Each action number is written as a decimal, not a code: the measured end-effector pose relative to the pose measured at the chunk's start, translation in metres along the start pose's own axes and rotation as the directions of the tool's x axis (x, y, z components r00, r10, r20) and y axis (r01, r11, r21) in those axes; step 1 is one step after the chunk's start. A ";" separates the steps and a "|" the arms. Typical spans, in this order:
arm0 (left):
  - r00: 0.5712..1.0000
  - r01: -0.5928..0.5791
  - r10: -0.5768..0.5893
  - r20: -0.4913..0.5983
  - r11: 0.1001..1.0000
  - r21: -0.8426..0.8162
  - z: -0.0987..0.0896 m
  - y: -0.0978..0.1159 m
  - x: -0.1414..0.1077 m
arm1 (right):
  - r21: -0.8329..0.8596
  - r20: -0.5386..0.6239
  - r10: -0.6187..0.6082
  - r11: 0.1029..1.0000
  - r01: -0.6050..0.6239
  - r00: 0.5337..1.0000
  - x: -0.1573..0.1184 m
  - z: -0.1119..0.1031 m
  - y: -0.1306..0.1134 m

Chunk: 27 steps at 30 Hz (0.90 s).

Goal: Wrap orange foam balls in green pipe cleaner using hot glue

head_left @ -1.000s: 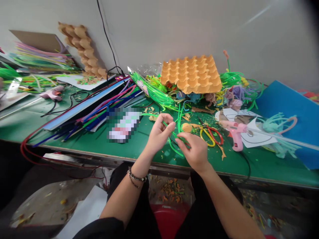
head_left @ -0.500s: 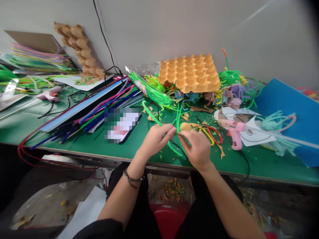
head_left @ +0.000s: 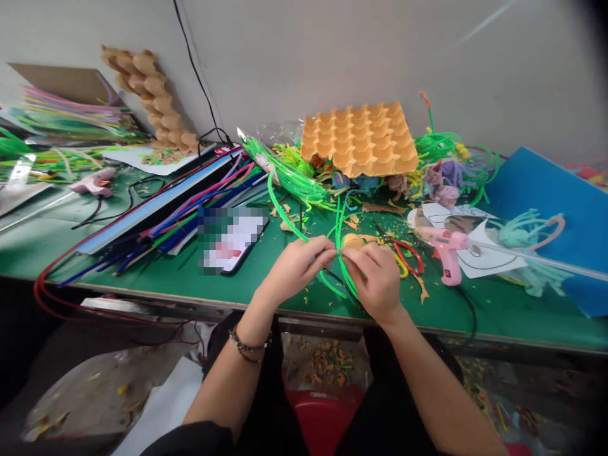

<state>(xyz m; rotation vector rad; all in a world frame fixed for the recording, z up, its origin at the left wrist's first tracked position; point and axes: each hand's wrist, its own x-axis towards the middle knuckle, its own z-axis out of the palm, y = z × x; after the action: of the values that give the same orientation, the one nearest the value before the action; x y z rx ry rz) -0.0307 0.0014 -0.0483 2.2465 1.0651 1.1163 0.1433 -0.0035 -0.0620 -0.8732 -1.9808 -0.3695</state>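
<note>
Green pipe cleaners [head_left: 339, 221] run between my hands over the front of the green table. My left hand [head_left: 304, 263] pinches them with thumb and forefinger, a dark bracelet on its wrist. Facing it, my right hand [head_left: 373, 275] is closed on the same green strands, its fingertips almost touching the left ones. One strand arcs up past my left hand, and loose ends hang below the fingers. Just beyond my right hand lie an orange-tan ball [head_left: 353, 241] and red-handled scissors [head_left: 407, 254]. The exact pinch point is partly hidden by the fingers.
A phone [head_left: 235, 240] lies left of my hands beside bundled blue and purple pipe cleaners [head_left: 190, 206]. An egg tray [head_left: 360, 140] sits on a coloured pile at the back. To the right are a pink glue gun [head_left: 448, 250] and a blue board [head_left: 536, 196]. Scraps litter the table [head_left: 266, 288].
Both hands stay nearly in place, still pinching the green pipe cleaners. The fingertips have drawn slightly closer together, and the view has shifted a little.
</note>
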 end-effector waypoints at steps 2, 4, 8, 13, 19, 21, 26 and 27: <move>1.000 -0.001 0.000 -0.001 0.995 -0.102 0.002 -0.001 0.000 | 0.001 -0.037 -0.015 1.000 0.015 0.999 -0.002 0.000 0.001; 1.000 -0.005 0.007 0.006 0.980 -0.197 0.003 -0.002 0.000 | -0.025 -0.070 -0.057 0.998 0.055 0.996 -0.003 -0.001 0.002; 0.998 -0.044 0.052 0.032 0.976 -0.215 -0.001 -0.002 0.001 | -0.066 -0.109 -0.145 0.988 0.139 0.983 -0.005 -0.004 0.003; 0.992 -0.072 0.087 0.088 0.984 -0.163 -0.004 0.003 0.003 | -0.109 -0.121 -0.189 0.978 0.176 0.974 -0.005 -0.009 0.006; 0.984 -0.119 0.143 0.110 0.973 -0.198 -0.003 -0.001 0.002 | -0.146 -0.124 -0.196 0.973 0.177 0.973 -0.005 -0.010 0.008; 0.981 -0.130 0.155 0.114 0.971 -0.199 -0.003 -0.002 0.002 | -0.126 -0.125 -0.192 0.976 0.176 0.973 -0.006 -0.009 0.008; 0.978 -0.138 0.165 0.132 0.971 -0.193 -0.006 0.000 0.001 | -0.019 -0.097 -0.216 0.976 0.216 0.971 -0.003 -0.008 0.008; 0.978 -0.133 0.161 0.135 0.972 -0.193 -0.006 0.000 0.001 | -0.012 -0.083 -0.217 0.976 0.217 0.973 -0.002 -0.009 0.008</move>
<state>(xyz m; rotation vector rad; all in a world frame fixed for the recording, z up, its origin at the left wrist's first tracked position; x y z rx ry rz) -0.0353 0.0025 -0.0436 2.2499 0.7155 1.0385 0.1552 -0.0038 -0.0597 -0.6331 -2.0031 -0.5264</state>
